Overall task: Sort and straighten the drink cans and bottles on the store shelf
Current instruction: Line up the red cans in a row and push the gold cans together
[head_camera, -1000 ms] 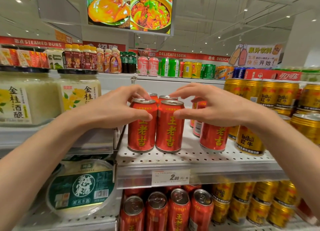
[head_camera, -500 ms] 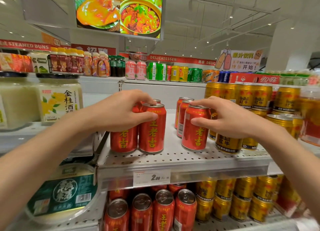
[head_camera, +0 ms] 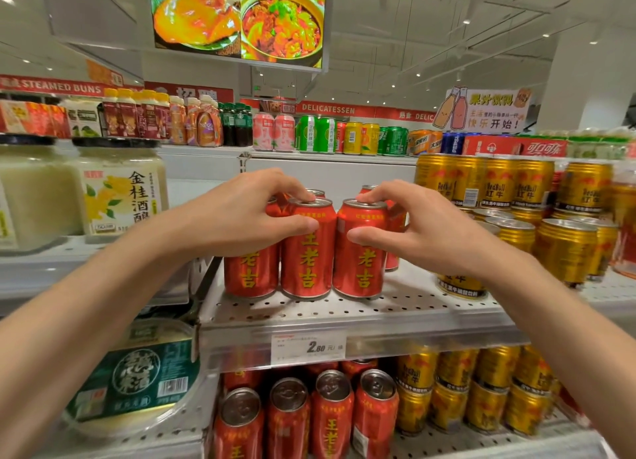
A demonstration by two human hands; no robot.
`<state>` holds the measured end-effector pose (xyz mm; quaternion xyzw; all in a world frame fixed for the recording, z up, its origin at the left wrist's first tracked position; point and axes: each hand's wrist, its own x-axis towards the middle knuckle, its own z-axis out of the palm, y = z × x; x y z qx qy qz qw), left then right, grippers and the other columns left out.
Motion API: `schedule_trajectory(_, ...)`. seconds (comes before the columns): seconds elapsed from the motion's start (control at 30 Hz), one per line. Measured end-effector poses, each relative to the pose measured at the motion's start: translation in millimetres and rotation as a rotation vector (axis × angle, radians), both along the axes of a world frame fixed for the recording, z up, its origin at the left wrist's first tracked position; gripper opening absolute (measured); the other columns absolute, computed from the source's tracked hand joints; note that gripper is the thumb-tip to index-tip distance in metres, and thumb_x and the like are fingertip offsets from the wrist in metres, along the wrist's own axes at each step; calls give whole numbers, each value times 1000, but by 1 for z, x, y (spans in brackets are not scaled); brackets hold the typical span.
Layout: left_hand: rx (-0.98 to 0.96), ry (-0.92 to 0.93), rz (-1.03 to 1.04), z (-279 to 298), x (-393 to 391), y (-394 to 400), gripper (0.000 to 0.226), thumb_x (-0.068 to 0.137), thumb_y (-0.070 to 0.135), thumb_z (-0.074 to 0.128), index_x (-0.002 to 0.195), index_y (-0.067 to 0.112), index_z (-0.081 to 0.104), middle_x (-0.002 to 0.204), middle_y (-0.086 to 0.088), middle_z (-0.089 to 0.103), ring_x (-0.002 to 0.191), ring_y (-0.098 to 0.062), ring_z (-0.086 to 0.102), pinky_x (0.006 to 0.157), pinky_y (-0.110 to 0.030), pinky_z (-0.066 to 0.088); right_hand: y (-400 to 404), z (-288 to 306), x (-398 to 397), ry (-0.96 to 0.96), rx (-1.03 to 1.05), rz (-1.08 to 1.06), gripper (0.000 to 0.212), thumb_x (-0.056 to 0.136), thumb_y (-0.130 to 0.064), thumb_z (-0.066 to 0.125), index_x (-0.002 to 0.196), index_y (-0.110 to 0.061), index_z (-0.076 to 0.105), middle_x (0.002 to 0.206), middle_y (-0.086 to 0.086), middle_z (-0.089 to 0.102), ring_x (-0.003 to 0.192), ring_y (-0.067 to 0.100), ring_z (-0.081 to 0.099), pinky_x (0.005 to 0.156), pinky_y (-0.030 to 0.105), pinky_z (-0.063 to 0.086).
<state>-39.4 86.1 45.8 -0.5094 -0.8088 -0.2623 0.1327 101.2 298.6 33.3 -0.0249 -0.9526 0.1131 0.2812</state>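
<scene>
Left hand (head_camera: 241, 214) gripping middle red aluminium herbal-tea can (head_camera: 307, 248); right hand (head_camera: 416, 228) gripping its right-hand twin (head_camera: 359, 248). Nudge flush, labels forward, bases flat on perforated white metal shelf (head_camera: 430, 312).

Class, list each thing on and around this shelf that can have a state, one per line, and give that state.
Left hand: grips the middle red can.
Right hand: grips the right red can.
Middle red can: upright, sealed, label forward.
Right red can: upright, sealed, touching the middle one.
Left red can: upright, partly hidden.
Gold cans: upright, sealed.
Glass jar: lid on.
</scene>
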Motion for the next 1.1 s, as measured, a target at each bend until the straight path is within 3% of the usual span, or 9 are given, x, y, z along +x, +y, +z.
schedule_trajectory(0.17,-11,5,22,-1,1,0,38,87,57,63,121,40,62,115,15,56,99,2,55,76,-19,45,1,-4,3,4,23,43,83,72,-78,51,139,-29,56,129,-9,62,111,9,60,93,34,54)
schedule_trajectory(0.27,-40,-1,40,6,4,4,36,87,52,66,119,36,64,110,15,58,94,7,53,73,-16,43,10,-5,6,-47,-9,94,75,81,-67,60,147,-35,47,134,-13,59,110,2,59,88,19,51)
schedule_trajectory(0.37,-69,46,67,14,10,10,37,85,56,65,114,32,67,111,12,60,94,1,56,74,-22,43,19,-4,11,-114,-21,105,79,84,-55,69,153,-39,34,134,-20,53,108,-7,55,85,8,47)
schedule_trajectory(0.43,-79,100,72,16,15,17,44,82,63,64,115,33,65,116,12,58,104,-7,54,83,-28,41,28,0,16,-87,-3,92,80,85,-46,73,153,-39,32,140,-16,52,114,-4,54,95,20,50)
schedule_trajectory(0.53,-90,77,16,15,23,31,61,77,69,66,127,35,60,123,15,58,113,-5,54,87,-24,40,42,13,22,15,29,33,63,90,-34,71,147,-34,43,137,-15,53,116,-1,53,98,29,52)
schedule_trajectory(0.7,-161,44,-12,19,32,55,63,78,64,70,133,34,61,123,18,60,107,-5,60,89,-28,50,58,27,6,-78,131,-85,44,92,-42,67,134,-29,57,132,-8,54,120,8,52,103,35,48)
schedule_trajectory(0.97,-135,-37,-18,12,28,58,59,76,66,71,127,39,63,114,20,66,96,2,65,84,-28,57,69,30,-23,-216,44,-65,44,88,-46,72,124,-28,53,133,-1,59,117,18,59,96,40,55)
schedule_trajectory(1.1,-134,-37,-11,12,27,58,62,75,68,71,129,38,62,119,18,66,100,0,65,88,-31,56,72,31,-29,-239,19,-31,40,87,-46,73,115,-27,51,127,0,61,110,20,62,93,44,56)
